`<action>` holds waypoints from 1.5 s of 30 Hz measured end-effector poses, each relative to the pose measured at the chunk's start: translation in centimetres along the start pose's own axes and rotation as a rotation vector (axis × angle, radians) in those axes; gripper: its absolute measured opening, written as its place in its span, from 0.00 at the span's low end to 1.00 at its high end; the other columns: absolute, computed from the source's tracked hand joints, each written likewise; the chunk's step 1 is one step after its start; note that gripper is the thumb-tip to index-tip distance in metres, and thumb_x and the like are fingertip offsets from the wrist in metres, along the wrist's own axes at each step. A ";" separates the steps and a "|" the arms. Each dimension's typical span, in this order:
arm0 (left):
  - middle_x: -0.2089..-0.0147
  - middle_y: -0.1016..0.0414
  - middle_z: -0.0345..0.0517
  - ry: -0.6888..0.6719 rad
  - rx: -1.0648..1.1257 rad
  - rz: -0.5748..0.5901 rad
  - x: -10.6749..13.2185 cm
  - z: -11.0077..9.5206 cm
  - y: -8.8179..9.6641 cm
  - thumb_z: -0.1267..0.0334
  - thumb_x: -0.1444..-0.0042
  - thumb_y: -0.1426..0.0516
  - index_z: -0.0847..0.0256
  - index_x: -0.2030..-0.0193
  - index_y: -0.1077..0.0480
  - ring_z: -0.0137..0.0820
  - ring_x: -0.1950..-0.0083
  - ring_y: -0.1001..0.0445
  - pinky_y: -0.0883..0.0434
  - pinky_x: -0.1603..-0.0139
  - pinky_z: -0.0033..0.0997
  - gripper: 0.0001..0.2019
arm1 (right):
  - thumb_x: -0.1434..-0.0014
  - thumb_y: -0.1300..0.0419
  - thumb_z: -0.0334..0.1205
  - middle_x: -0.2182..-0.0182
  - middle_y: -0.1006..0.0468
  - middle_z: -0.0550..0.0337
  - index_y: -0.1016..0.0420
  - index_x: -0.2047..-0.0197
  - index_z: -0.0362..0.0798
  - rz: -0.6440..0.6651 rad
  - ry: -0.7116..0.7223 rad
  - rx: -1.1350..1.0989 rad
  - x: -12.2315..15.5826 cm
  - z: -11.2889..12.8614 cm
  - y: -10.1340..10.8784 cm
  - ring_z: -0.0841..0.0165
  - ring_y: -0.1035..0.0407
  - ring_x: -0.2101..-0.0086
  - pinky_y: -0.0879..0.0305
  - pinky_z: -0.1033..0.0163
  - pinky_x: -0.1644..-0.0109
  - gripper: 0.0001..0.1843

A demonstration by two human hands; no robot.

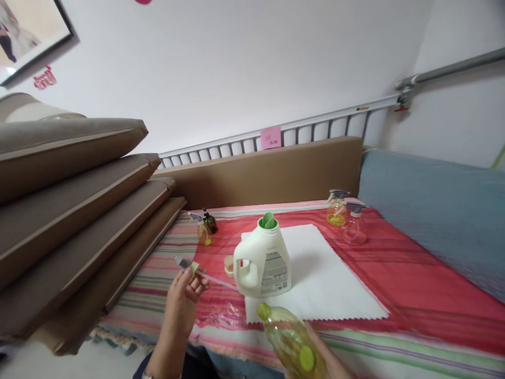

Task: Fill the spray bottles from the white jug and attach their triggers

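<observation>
My left hand [182,301] is closed on a spray-pump head [192,267] with a green collar; its thin dip tube [219,281] points right, toward a white detergent jug [262,259]. My right hand [327,363], at the bottom edge, grips a clear bottle [291,340] of yellow liquid, tilted with its open neck toward the jug. The jug stands upright on a white cloth [331,279], its green spout open. A small peach-coloured cap [229,265] lies just left of the jug.
Two spray bottles [345,218] stand at the back right on the red striped cover [426,284]. A small dark pump bottle [206,226] stands at the back left. Stacked brown cushions [74,210] fill the left. A padded headboard [268,171] and blue blanket [437,210] border the surface.
</observation>
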State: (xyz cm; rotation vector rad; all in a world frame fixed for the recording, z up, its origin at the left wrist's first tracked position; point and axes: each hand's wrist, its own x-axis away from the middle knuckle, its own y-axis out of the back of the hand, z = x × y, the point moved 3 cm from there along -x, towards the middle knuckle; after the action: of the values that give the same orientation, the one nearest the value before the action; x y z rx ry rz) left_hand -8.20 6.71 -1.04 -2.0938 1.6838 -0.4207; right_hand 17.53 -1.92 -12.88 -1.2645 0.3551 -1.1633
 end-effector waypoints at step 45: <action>0.66 0.21 0.44 0.152 0.104 0.123 6.5 6.1 -5.6 0.58 0.59 0.32 0.60 0.66 0.26 0.35 0.59 0.24 0.31 0.53 0.33 0.14 | 0.57 0.31 0.43 0.46 0.29 0.55 0.41 0.43 0.61 0.029 0.378 0.281 3.0 0.3 -5.9 0.55 0.36 0.45 0.39 0.50 0.45 0.39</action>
State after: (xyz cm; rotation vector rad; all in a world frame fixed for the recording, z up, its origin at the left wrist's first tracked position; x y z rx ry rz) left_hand 0.92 2.16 -3.73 -1.9140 1.8230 -0.6281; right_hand 16.20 -3.44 -6.62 -0.7915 0.4679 -1.3753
